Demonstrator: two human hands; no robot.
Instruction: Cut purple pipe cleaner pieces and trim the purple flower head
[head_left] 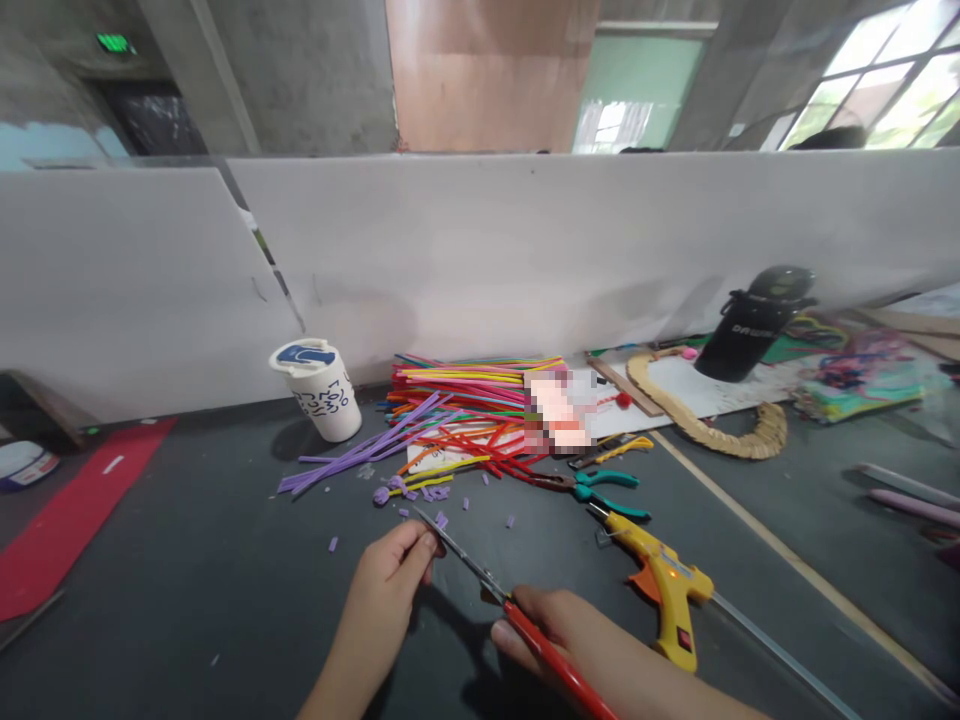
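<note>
In the lower middle, my right hand (547, 630) is wrapped around a pair of red-handled scissors (480, 575), whose long metal blades point up and to the left. My left hand (397, 570) is pinched right beside the blade tips; whatever lies between its fingers is too small or hidden to make out. Just beyond the hands, short purple bits (435, 493) of pipe cleaner are scattered on the dark table, along with small purple curled pieces (382, 495). Long purple pipe cleaners (360, 455) lie behind them, beside a bundle of many-coloured ones (472, 385).
A yellow glue gun (667, 580) and teal-handled pliers (611, 490) lie at right. A white cup (319, 390) stands at back left, a black bottle (754, 325) at back right near a curved tan strip (701, 425). Red material (90, 510) lies left. A white partition (480, 250) bounds the table.
</note>
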